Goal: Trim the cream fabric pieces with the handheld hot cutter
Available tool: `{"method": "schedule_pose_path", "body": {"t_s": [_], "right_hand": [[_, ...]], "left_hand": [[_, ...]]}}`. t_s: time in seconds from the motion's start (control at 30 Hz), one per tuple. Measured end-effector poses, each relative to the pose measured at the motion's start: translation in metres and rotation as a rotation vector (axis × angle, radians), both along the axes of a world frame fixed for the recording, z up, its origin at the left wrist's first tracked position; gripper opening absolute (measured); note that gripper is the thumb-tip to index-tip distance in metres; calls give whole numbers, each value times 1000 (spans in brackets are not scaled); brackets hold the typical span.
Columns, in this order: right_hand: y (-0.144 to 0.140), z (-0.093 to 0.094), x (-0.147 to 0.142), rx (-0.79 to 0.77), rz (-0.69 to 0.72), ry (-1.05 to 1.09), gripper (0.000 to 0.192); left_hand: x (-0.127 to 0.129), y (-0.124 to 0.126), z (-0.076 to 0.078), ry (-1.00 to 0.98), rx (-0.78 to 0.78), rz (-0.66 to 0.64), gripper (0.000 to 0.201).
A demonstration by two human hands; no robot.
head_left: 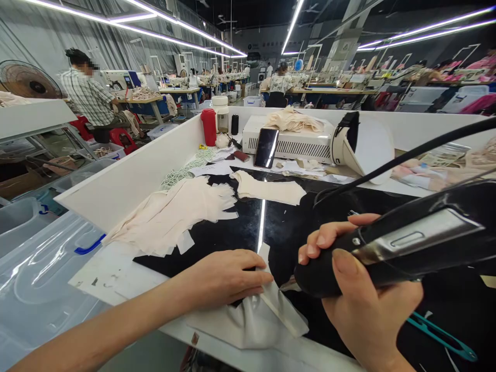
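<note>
While L hand [228, 276] rests on the cloth, R hand [366, 307]: wrapped round a chunky black handheld tool w/ silver metal inset [416, 238]; thumb on near side, fingers round far side. Hands apart.
L hand grip: fingers bent over cloth, close together; can't tell if pinching or just pressing, thumb hidden.
Cloth in work: thin, pale cream fabric piece w/ narrow folded strip [287, 312], at near edge of the glossy black work surface [225, 240], part hanging over its white border.
Tool: above R half of black surface, rounded end just beside cloth; can't tell if touching.
Fanned pile of pale cream fabric pieces [166, 219]: L part of black surface, overlapping its edge.
Small neat stack of cream cut pieces [271, 190]: far-middle of black surface.
Slim teal plastic implement [442, 336]: near R of black surface, by R wrist.
Step, judged: positioning/steadying cloth, tool at hand.
Next move, prob. calls for: strip kept flat, L fingertips clear of tool, R grip steady.
</note>
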State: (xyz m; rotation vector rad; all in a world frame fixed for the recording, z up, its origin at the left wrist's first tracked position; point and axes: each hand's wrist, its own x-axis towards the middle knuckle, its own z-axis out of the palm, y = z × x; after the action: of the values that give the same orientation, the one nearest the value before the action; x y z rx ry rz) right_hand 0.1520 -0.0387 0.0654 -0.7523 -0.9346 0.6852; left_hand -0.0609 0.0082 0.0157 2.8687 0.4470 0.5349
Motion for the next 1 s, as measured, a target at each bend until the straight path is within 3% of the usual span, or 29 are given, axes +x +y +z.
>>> {"method": "schedule_pose_path", "body": {"t_s": [0.47, 1.0], "right_hand": [[-2, 10, -2, -50, -46, 43, 39], [11, 11, -11, -28, -83, 40, 38]], "left_hand": [[0, -5, -6, 41, 121, -16, 29], [3, -6, -13, -31, 100, -14, 30]]}}
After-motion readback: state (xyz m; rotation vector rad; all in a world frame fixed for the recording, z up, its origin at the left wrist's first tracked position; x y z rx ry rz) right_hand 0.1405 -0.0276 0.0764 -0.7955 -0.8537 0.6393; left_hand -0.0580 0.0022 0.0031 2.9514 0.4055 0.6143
